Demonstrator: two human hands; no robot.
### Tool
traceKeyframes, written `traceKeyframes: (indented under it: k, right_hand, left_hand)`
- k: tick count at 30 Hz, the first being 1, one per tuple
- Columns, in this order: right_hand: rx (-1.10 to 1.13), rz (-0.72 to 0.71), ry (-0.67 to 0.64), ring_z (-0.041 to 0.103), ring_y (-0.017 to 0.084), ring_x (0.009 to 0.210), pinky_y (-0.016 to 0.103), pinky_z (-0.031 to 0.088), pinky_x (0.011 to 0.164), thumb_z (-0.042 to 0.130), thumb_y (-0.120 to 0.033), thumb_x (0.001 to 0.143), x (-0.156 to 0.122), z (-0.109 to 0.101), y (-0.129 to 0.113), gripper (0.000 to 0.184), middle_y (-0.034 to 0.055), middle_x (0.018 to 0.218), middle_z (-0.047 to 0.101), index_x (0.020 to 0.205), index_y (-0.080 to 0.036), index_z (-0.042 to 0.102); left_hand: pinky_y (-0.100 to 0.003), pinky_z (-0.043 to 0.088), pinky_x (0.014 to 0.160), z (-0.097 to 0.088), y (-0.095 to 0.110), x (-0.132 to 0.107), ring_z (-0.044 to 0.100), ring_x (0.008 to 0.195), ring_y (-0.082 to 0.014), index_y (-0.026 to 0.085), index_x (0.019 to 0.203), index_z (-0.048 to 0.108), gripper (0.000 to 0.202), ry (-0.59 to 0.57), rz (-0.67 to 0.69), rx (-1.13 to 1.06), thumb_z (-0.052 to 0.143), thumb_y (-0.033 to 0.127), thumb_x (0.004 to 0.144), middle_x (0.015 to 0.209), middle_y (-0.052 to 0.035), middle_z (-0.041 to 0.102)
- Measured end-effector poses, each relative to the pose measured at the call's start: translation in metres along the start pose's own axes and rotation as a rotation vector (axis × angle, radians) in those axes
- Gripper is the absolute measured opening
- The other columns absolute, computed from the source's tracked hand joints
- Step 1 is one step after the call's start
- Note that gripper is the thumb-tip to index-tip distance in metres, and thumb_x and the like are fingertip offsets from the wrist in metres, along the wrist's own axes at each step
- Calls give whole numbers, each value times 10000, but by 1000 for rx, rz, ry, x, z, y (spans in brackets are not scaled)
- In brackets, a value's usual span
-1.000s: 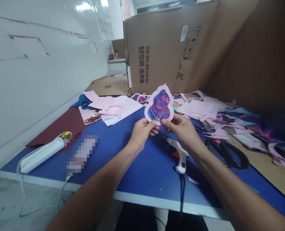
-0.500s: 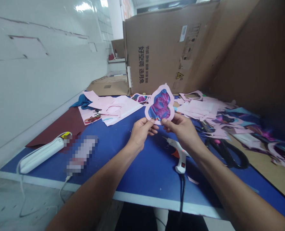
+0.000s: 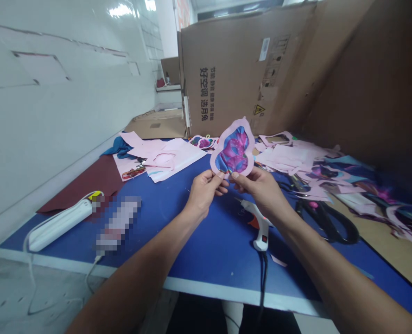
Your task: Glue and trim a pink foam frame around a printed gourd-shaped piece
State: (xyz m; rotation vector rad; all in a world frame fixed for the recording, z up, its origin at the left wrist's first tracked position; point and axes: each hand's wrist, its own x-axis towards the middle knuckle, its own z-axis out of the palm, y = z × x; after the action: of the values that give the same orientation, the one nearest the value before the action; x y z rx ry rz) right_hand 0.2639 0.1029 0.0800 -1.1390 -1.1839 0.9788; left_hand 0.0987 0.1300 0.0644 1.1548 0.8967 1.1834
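I hold a pink-edged paper cutout (image 3: 234,148) with a blue and purple mask print up over the blue table (image 3: 164,218). My left hand (image 3: 206,192) pinches its lower left edge, fingers closed. My right hand (image 3: 261,188) pinches its lower right edge, thumb on top. A white hot glue gun (image 3: 257,222) lies on the table just under my right wrist, its black cord running off the near edge.
Black scissors (image 3: 327,218) lie right of the glue gun. Pink paper scraps (image 3: 164,155) and printed offcuts (image 3: 331,178) cover the far table. A white power strip (image 3: 60,222) sits at the near left. Large cardboard boxes (image 3: 240,69) stand behind; a white wall (image 3: 53,116) runs along the left.
The cutout has tilted and risen slightly between my hands; both hands have shifted a little left. Nothing else has moved.
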Motion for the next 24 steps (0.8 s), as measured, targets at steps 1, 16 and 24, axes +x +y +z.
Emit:
traceKeyframes:
  k: [1,16,24]
  right_hand:
    - [-4,2,-2,590,163,654,315,508,619,917,-548,723,0,0,0,402,26,767,722,864,-191,793]
    - [-3,7,0,559,154,626,319,468,616,897,-571,724,1,-1,3,408,17,714,693,809,-195,766]
    - [-8,1,-3,573,161,627,323,482,617,913,-587,720,1,-1,3,427,18,694,694,810,-193,776]
  left_hand:
    - [-221,474,602,0,0,0,662,620,-104,172,893,738,262,0,2,0,788,427,928,779,-30,759]
    - [-235,468,612,0,-1,0,657,629,-110,161,861,762,279,-23,2,7,829,432,873,781,-43,766]
    - [-242,477,621,0,-1,1,649,622,-111,166,839,749,297,-20,0,16,830,449,873,765,-37,759]
